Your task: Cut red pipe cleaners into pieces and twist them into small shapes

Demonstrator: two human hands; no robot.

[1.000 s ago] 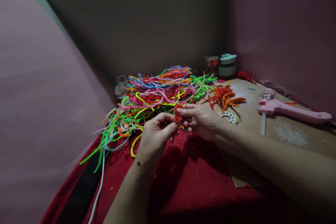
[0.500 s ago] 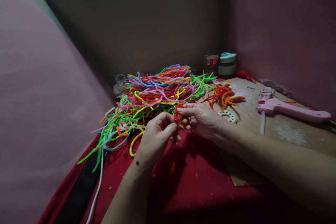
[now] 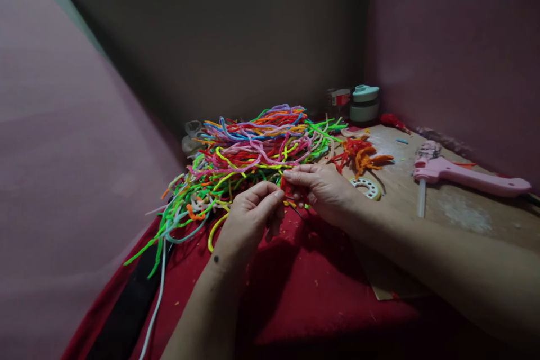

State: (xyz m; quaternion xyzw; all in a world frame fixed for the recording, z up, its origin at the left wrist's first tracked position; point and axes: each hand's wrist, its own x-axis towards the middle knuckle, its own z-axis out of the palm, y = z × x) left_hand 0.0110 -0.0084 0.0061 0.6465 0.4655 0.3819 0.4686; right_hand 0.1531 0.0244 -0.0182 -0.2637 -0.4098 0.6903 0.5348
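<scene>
A small bent red pipe cleaner (image 3: 286, 184) is pinched between thumb and fingers of my right hand (image 3: 323, 188). Close beside it on the left, my left hand (image 3: 255, 211) has its thumb and index finger pressed together at the red piece's edge. The fingers partly hide the red piece's shape. A thin dark strand (image 3: 295, 211) shows just below the fingertips; I cannot tell what it is. Directly behind both hands lies a large heap of coloured pipe cleaners (image 3: 253, 146).
A pink hot glue gun (image 3: 472, 176) rests on the board (image 3: 430, 253) at right. Nearer are a white holed spool (image 3: 366, 188) and orange and red pipe cleaner pieces (image 3: 365, 156). A pale green container (image 3: 365, 104) stands behind. Red cloth (image 3: 312, 292) covers the table.
My left hand has shifted slightly left and down, its fingers curling more. My right hand keeps its pinch, and its fingers now cover more of the red piece.
</scene>
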